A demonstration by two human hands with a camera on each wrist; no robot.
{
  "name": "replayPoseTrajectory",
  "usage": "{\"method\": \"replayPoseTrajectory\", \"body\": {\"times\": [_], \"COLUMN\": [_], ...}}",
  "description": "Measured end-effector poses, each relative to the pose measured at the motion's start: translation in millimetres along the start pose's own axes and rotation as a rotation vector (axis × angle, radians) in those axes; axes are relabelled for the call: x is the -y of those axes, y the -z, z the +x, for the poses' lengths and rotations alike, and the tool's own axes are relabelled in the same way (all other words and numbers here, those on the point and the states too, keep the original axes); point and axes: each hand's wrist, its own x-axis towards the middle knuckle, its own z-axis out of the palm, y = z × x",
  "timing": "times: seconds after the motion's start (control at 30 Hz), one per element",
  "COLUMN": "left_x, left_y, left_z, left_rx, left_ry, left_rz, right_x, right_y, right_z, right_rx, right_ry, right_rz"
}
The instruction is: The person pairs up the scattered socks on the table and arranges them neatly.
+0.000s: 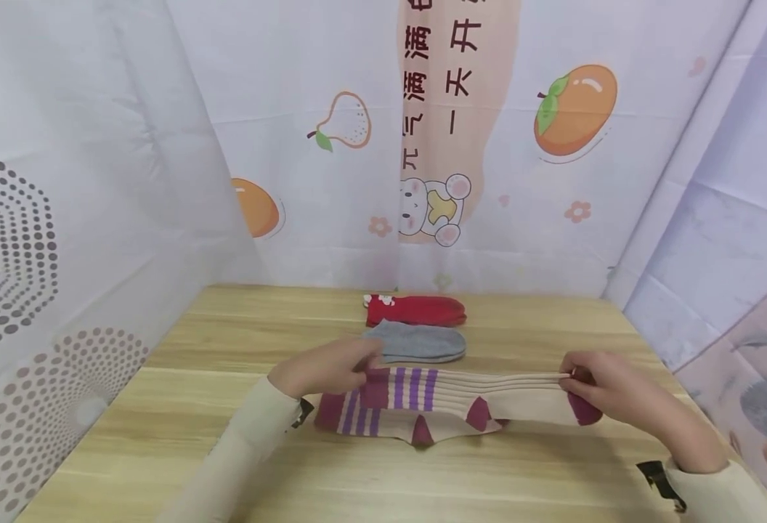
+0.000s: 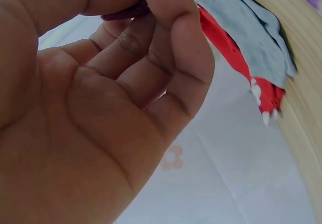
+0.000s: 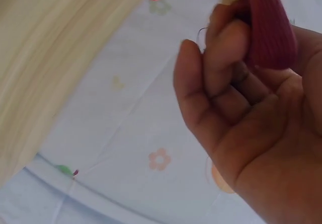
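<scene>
A cream sock [image 1: 452, 388] with purple stripes, a maroon cuff, heel and toe is stretched sideways in the head view. My left hand [image 1: 334, 367] pinches it at the cuff; in the left wrist view only a sliver of maroon cuff [image 2: 127, 11] shows past the fingers. Near the toe, my right hand [image 1: 609, 385] pinches the other end, and the maroon toe [image 3: 273, 35] hangs beside the fingers in the right wrist view. Partly hidden below lies a matching striped sock [image 1: 390, 423]; whether the two touch, I cannot tell.
Behind the striped socks, grey socks [image 1: 423, 341] lie flat on the wooden table [image 1: 240, 334]. Red socks [image 1: 423, 310] with a white figure at one end are just beyond them. Printed white curtains [image 1: 331, 240] enclose the table's back and sides.
</scene>
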Motion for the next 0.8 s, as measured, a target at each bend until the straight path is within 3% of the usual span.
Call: {"method": "replayPoseTrajectory", "body": {"times": [0.2,0.53,0.8], "left_x": [10.1,27.9,35.2], "left_y": [6.7,21.5,12.4], "left_z": [-17.6,-48.2,-46.1], "left_rx": [-0.024,-0.019,0.028], "left_ry": [0.067,0.098,0.175], "left_rz": [-0.034,-0.08,0.006], "right_x": [15.3,36.1,35.3], "right_y": [-3.1,-14.9,-39.4], "right_z": [12.7,35.9,45.8], "right_rx": [0.038,0.028,0.092], "right_ry": [0.023,0.102,0.096], "right_rz": [-0.009,-0.039,-0.018]}}
